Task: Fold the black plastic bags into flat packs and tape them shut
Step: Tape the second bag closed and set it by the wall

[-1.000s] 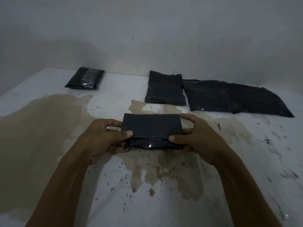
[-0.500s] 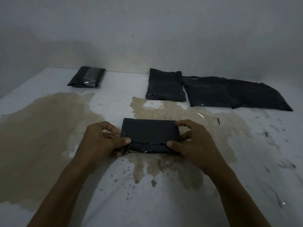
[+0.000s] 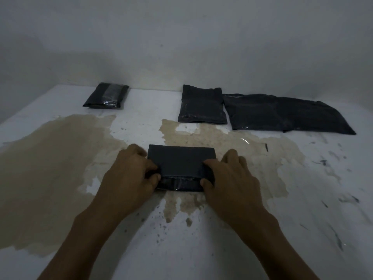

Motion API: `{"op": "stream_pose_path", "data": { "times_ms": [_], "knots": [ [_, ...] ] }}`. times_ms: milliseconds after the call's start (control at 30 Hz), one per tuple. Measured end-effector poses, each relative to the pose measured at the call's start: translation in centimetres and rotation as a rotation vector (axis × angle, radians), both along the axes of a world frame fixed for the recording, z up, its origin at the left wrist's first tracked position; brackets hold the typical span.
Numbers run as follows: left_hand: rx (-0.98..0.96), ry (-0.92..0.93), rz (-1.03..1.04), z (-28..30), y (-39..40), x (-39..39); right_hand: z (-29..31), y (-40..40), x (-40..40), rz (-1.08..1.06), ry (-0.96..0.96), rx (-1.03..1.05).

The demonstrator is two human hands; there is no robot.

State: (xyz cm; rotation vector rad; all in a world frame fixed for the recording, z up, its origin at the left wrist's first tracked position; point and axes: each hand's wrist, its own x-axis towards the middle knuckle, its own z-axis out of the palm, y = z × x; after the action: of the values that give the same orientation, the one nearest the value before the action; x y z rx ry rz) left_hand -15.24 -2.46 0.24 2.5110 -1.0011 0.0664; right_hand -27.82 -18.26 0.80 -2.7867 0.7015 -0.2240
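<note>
A folded black plastic bag [image 3: 180, 161] lies flat on the stained white surface in front of me, its top flap folded down over a glossy lower strip. My left hand [image 3: 129, 174] grips its left edge, thumb on top near the flap's lower corner. My right hand [image 3: 228, 176] grips the right edge the same way. A taped black pack [image 3: 107, 96] lies at the back left. A folded black bag [image 3: 201, 105] lies at the back centre, with a long unfolded black bag [image 3: 282, 114] beside it to the right.
The white surface [image 3: 302, 199] carries large tan stains at left and centre and dark scuffs at right. A small dark sliver [image 3: 266, 147] lies right of the stain. A pale wall [image 3: 181, 47] rises directly behind the bags.
Both hands have lowered the folded bag onto the surface and slid inward over its side edges, thumbs now pressing the flap down.
</note>
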Motion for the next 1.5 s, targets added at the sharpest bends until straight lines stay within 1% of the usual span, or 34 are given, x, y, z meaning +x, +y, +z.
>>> {"op": "stream_pose_path", "data": {
  "times_ms": [67,133,200,300,400,567,667,833,933,1033,1133,1233,1333,1400,1500],
  "knots": [
    [-0.036,-0.086,-0.039,0.2,-0.7,-0.7,0.0,0.4,0.0,0.032,-0.008,-0.051],
    [-0.078,-0.140,-0.173,0.2,-1.4,-1.2,-0.3,0.5,0.0,0.112,-0.036,-0.038],
    [-0.041,-0.128,-0.290,0.0,-2.1,-1.6,-0.9,0.4,0.2,0.208,-0.081,-0.005],
    [0.052,-0.109,-0.360,-0.4,-2.4,-1.8,-2.2,0.0,0.3,0.277,-0.094,-0.047],
    [0.030,-0.104,-0.369,-0.9,-2.2,-1.7,-3.2,-0.5,0.1,0.297,-0.147,-0.094],
    [0.006,-0.132,-0.383,-1.4,-2.0,-1.7,-3.7,-0.6,-0.6,0.340,-0.115,-0.156],
    [-0.015,-0.139,-0.385,-1.7,-1.8,-1.6,-3.6,-0.9,-0.5,0.376,-0.153,-0.159],
    [0.009,-0.148,-0.389,-1.8,-2.0,-1.2,-3.6,-1.0,-0.6,0.423,-0.176,-0.232],
    [0.031,-0.127,-0.359,-0.8,-2.5,-1.3,-3.5,-1.3,-0.6,0.456,-0.154,-0.255],
    [0.050,-0.110,-0.283,0.8,-3.6,-1.0,-3.0,-2.3,-0.8,0.513,-0.133,-0.233],
    [-0.019,-0.125,-0.231,2.3,-5.4,-0.6,-2.1,-3.4,-1.3,0.541,-0.153,-0.133],
    [-0.098,-0.115,-0.249,3.4,-8.2,-0.5,-0.6,-5.0,-2.2,0.478,-0.225,-0.004],
    [-0.174,-0.026,-0.300,4.1,-11.9,-0.5,0.1,-7.7,-2.7,0.348,-0.232,0.036],
    [-0.171,0.022,-0.316,3.9,-14.8,-0.1,-0.1,-10.0,-2.9,0.219,-0.225,0.008],
    [-0.093,0.052,-0.318,2.3,-18.8,1.0,-0.9,-12.9,-3.8,-0.002,-0.212,0.000]
  ]
}}
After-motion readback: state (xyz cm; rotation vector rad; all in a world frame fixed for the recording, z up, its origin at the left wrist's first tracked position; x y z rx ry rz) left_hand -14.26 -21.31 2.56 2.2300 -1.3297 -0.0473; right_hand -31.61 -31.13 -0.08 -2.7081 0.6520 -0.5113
